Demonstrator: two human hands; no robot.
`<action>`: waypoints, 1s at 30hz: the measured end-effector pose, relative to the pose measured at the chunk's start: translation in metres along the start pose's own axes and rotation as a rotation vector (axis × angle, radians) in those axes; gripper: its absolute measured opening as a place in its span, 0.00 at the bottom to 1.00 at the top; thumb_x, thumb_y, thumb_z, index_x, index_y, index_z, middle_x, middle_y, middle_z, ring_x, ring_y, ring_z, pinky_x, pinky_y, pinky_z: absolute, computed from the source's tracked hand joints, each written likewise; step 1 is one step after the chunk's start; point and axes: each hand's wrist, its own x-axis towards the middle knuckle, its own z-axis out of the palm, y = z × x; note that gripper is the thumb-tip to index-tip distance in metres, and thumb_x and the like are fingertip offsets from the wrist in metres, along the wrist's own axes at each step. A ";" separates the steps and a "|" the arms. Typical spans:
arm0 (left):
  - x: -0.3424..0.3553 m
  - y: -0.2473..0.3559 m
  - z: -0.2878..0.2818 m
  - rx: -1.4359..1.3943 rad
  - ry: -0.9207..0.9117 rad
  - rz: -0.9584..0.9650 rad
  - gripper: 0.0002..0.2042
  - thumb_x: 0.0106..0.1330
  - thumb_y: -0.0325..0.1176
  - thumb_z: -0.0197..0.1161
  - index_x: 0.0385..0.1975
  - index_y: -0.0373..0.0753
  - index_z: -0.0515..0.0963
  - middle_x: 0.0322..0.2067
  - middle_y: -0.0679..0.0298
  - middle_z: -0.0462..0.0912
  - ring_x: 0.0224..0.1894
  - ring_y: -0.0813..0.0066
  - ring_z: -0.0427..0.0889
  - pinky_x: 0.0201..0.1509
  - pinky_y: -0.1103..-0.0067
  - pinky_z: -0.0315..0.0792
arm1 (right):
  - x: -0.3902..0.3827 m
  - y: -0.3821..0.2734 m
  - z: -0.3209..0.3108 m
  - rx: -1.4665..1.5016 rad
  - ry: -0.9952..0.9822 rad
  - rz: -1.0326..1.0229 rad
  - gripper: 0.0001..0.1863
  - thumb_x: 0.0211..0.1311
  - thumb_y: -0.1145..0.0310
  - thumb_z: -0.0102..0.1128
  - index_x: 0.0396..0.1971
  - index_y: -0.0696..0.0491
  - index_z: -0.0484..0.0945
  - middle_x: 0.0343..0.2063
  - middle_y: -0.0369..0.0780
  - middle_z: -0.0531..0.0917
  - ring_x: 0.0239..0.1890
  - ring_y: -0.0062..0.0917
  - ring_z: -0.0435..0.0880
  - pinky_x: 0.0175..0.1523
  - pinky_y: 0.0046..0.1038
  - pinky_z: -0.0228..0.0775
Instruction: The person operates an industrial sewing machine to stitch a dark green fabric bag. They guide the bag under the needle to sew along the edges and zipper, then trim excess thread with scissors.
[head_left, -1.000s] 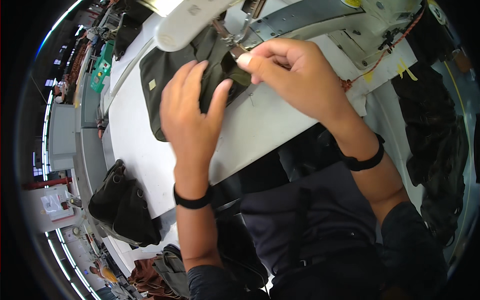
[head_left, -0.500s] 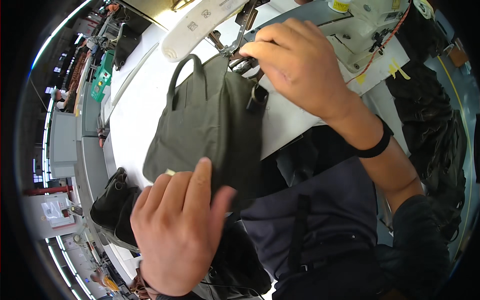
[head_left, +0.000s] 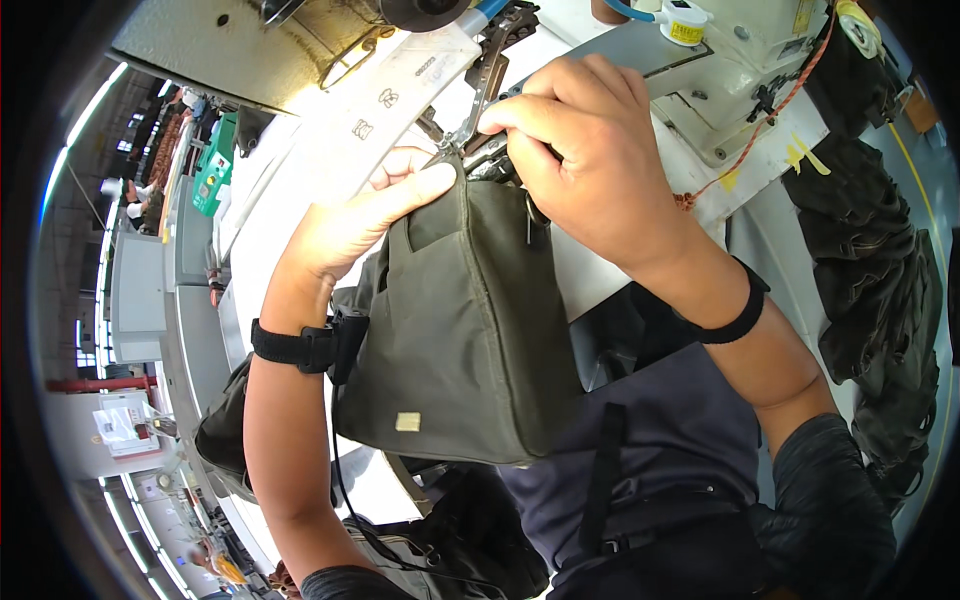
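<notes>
An olive-green fabric bag hangs from the sewing machine's foot, its top edge up at the metal parts. A piped seam runs down its front, and a small pale label sits near the bottom. My left hand grips the upper edge of the bag just below the foot, thumb on the near face and fingers partly hidden behind. Beside the foot, on the right, my right hand is closed in a pinch; what its fingertips hold is hidden.
The pale sewing machine head and a white bar-shaped cover overhang the work. A small white bottle stands on the machine bed. Dark bags lie at the left, and more dark green fabric pieces hang at the right.
My left hand has gone from the lower part of the bag up to its top edge beside the foot. The bag's front has turned more toward me. My right hand has barely moved.
</notes>
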 end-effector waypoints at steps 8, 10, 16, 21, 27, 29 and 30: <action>0.004 -0.012 0.005 -0.250 -0.036 -0.046 0.07 0.78 0.36 0.67 0.41 0.40 0.86 0.39 0.76 0.87 0.39 0.90 0.79 0.49 0.83 0.75 | 0.008 -0.007 0.008 -0.025 0.035 0.153 0.04 0.59 0.74 0.63 0.32 0.51 0.84 0.31 0.37 0.82 0.42 0.36 0.81 0.57 0.39 0.64; 0.005 -0.013 0.006 -0.270 -0.028 -0.045 0.07 0.77 0.36 0.67 0.42 0.40 0.87 0.39 0.74 0.88 0.40 0.88 0.81 0.50 0.82 0.76 | 0.011 -0.007 0.008 -0.018 0.004 0.164 0.06 0.59 0.74 0.64 0.36 0.52 0.84 0.32 0.39 0.83 0.43 0.38 0.81 0.57 0.41 0.65; 0.007 -0.020 0.007 -0.361 -0.037 -0.094 0.08 0.76 0.35 0.69 0.44 0.38 0.87 0.39 0.72 0.88 0.43 0.86 0.82 0.54 0.80 0.76 | -0.001 0.006 -0.006 0.018 0.128 0.141 0.18 0.60 0.69 0.73 0.49 0.54 0.82 0.39 0.39 0.85 0.46 0.38 0.82 0.59 0.40 0.69; 0.014 -0.041 -0.013 -0.363 -0.138 -0.080 0.09 0.75 0.36 0.70 0.44 0.37 0.87 0.41 0.70 0.89 0.43 0.83 0.84 0.54 0.79 0.77 | -0.052 0.005 -0.041 0.467 -0.047 0.562 0.22 0.68 0.63 0.74 0.55 0.58 0.81 0.46 0.40 0.88 0.48 0.30 0.84 0.55 0.32 0.75; 0.014 -0.043 -0.011 -0.608 -0.307 -0.154 0.15 0.72 0.40 0.73 0.46 0.33 0.88 0.44 0.63 0.91 0.44 0.77 0.87 0.55 0.76 0.79 | -0.046 -0.014 -0.021 1.511 -0.385 1.108 0.28 0.70 0.56 0.74 0.58 0.61 0.80 0.45 0.38 0.86 0.46 0.18 0.84 0.52 0.22 0.76; 0.010 -0.044 -0.011 -0.584 -0.254 -0.163 0.17 0.70 0.41 0.75 0.45 0.32 0.88 0.44 0.62 0.92 0.45 0.77 0.87 0.56 0.76 0.78 | -0.039 -0.019 -0.022 1.606 -0.429 1.187 0.26 0.69 0.57 0.75 0.56 0.60 0.81 0.43 0.35 0.86 0.44 0.16 0.83 0.50 0.21 0.76; 0.010 -0.035 -0.005 -0.545 -0.227 -0.159 0.16 0.70 0.41 0.76 0.45 0.32 0.88 0.44 0.63 0.92 0.45 0.77 0.87 0.56 0.76 0.78 | -0.038 -0.024 -0.022 1.627 -0.429 1.209 0.24 0.68 0.57 0.76 0.54 0.59 0.82 0.41 0.34 0.86 0.43 0.15 0.83 0.49 0.21 0.75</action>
